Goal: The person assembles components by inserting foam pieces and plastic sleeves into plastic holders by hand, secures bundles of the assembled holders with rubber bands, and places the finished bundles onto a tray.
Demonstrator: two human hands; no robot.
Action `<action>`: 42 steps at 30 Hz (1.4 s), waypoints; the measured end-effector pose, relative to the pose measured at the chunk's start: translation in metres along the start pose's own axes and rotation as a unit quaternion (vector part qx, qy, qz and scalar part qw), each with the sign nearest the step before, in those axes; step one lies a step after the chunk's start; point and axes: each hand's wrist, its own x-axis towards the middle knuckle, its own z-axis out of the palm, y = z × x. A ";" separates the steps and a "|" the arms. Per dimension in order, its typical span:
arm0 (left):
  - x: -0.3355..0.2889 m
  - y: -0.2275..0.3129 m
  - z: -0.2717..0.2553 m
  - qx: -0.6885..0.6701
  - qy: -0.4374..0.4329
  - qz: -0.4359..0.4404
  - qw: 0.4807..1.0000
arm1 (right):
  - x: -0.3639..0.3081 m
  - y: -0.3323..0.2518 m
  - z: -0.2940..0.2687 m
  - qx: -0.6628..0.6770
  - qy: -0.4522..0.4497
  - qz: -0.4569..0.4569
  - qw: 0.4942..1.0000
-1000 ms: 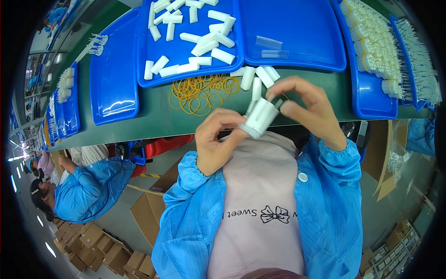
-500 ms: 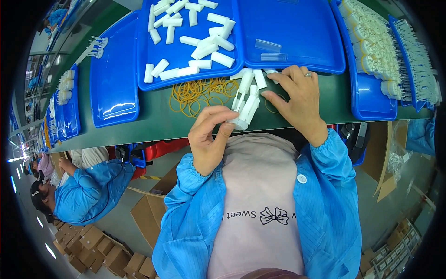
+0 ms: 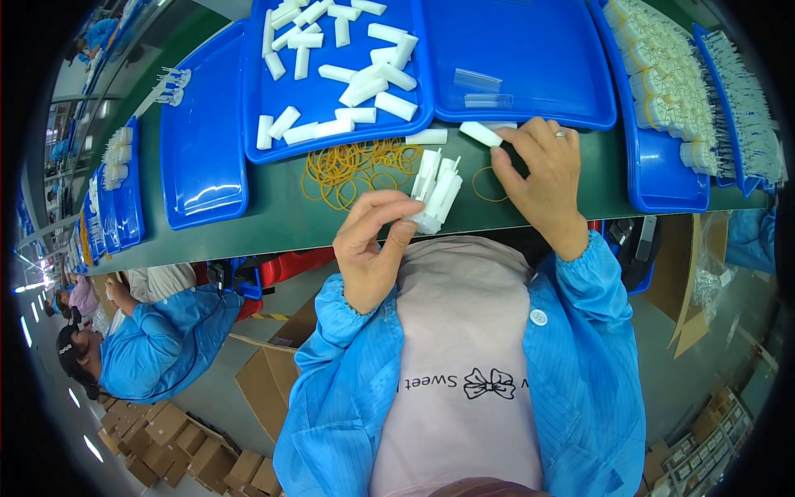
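My left hand (image 3: 373,244) pinches the base of a white pronged plastic holder (image 3: 432,207) between thumb and fingers, its prongs pointing up and away from me. White blocks appear to sit among the prongs. Between thumb and fingertips of my right hand (image 3: 542,178) is one end of a small white oblong block (image 3: 480,133), just in front of the blue tray's edge. Another white block (image 3: 427,137) lies on the green table to its left. A single rubber band (image 3: 489,197) rests beside my right thumb, and a tangled pile of yellow rubber bands (image 3: 352,166) lies left of the holder.
A blue tray (image 3: 257,99) of loose white blocks stands ahead. Beside it, another blue tray (image 3: 530,74) holds clear strips. Banded white bundles (image 3: 662,91) fill a tray at right. A co-worker in blue (image 3: 166,340) sits at left; cardboard boxes (image 3: 190,439) are stacked behind.
My right hand has moved slightly right and now has a white block in its fingertips. The block that stuck up above the holder no longer shows there. My left hand stays nearly still.
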 end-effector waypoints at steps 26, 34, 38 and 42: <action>0.016 0.015 -0.008 0.041 -0.206 0.193 0.958 | 0.030 0.018 -0.040 0.431 -0.346 0.010 0.834; 0.015 0.019 -0.008 0.111 -0.172 0.207 0.957 | 0.036 0.015 -0.038 0.411 -0.370 0.004 0.834; 0.015 0.019 0.001 0.121 -0.178 0.224 0.951 | 0.020 0.001 -0.027 0.408 -0.321 -0.083 0.851; 0.007 0.014 0.000 0.102 -0.108 0.179 0.973 | 0.021 -0.004 -0.029 0.432 -0.320 -0.050 0.842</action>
